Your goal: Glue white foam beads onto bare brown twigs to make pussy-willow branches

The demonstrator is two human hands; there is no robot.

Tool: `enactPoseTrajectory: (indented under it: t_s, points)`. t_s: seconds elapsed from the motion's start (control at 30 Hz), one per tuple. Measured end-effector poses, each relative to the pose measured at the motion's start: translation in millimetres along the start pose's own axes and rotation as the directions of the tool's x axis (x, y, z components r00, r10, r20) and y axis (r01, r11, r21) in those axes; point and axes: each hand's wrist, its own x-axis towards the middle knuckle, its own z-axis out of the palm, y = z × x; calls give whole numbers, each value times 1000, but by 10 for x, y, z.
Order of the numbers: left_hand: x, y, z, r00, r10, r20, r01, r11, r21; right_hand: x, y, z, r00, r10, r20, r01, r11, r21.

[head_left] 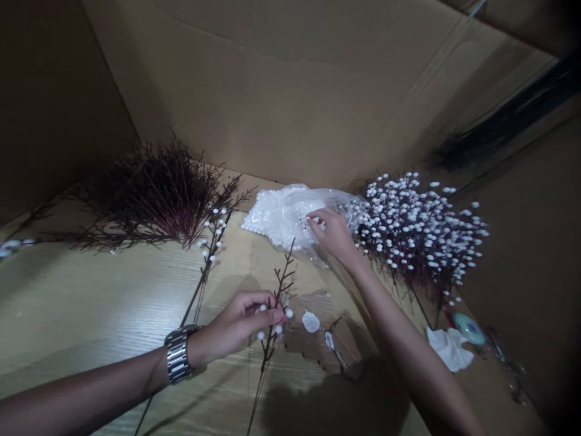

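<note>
My left hand (254,316), wearing a steel watch (177,354), pinches a dark brown artificial twig (284,275) about its middle. Several white berries sit on the twig around my fingertips, while its upper branches are bare. Over a clear plastic bag (290,200) full of small white balls (263,215) is my right hand (333,233). Thumb and forefinger are curled toward each other at the bag's opening; whatever is between their tips is too small to make out.
A heap of bare brown twigs (154,194) lies at the back left, with a berried twig (211,242) beside it. Finished-looking white-berried twigs (422,224) are piled at right. Torn cardboard (308,351) with a white blob (311,321), crumpled tissue (449,349) and cardboard walls (290,91) surround.
</note>
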Motion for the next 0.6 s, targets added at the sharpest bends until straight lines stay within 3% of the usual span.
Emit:
enactPoseTrajectory:
  t_s: [0.1,0.17,0.23,0.3,0.4,0.6]
  points:
    - [3,-3,-3,1000,-1,0,1,1000,9,-419,-222,-124,997,20,-78,-10,992,123]
    - [-1,14,-3,1000,-10,5,10,1000,16,-789,-394,-160,995,66,-69,-48,972,229]
    - [-10,36,-4,999,-26,20,25,999,41,-1139,-556,-145,974,228,-2,-192,826,530]
    - [-20,57,-6,999,-39,36,36,997,65,-1391,-689,-94,956,278,92,-267,697,666]
    - [-27,77,-11,997,-62,54,57,995,82,-1532,-808,-6,958,238,161,-280,646,710]
    - [-19,81,-19,994,-89,69,84,994,72,-1486,-851,63,935,277,221,-348,593,726]
